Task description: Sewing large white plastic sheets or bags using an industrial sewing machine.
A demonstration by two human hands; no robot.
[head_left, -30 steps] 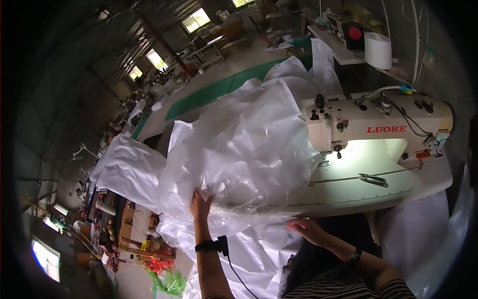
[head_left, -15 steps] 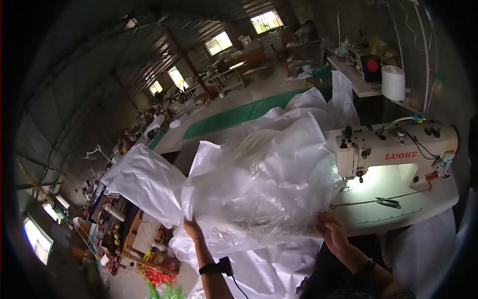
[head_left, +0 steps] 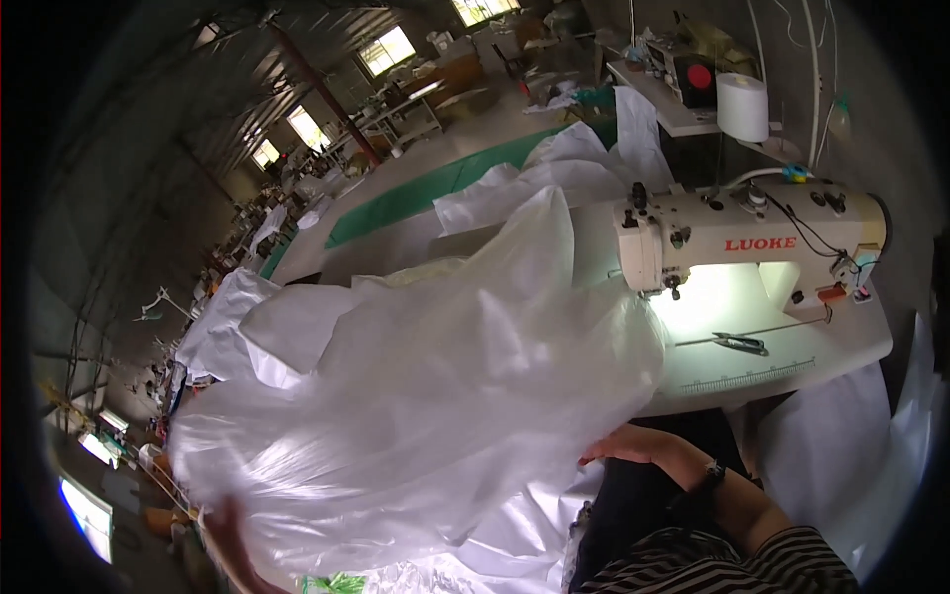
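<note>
A large translucent white plastic sheet spreads in loose folds from the sewing machine down to the lower left. At its lower left edge is my left hand, smeared by motion, so its grip does not show. My right hand is beside the sheet's lower right edge, fingers stretched out toward it and partly overlapping. The white sewing machine stands at the right with its lamp lit, and the sheet reaches close to its needle end. On the machine bed lie small thread snips.
More white sheeting is heaped behind the machine table, and another piece hangs at its right front. A thread cone stands at the back right. A green strip covers part of the floor beyond.
My left hand has swept down and left, and the plastic sheet has spread that way. My right hand has shifted slightly left. The whole view has tilted, moving the machine up and left.
</note>
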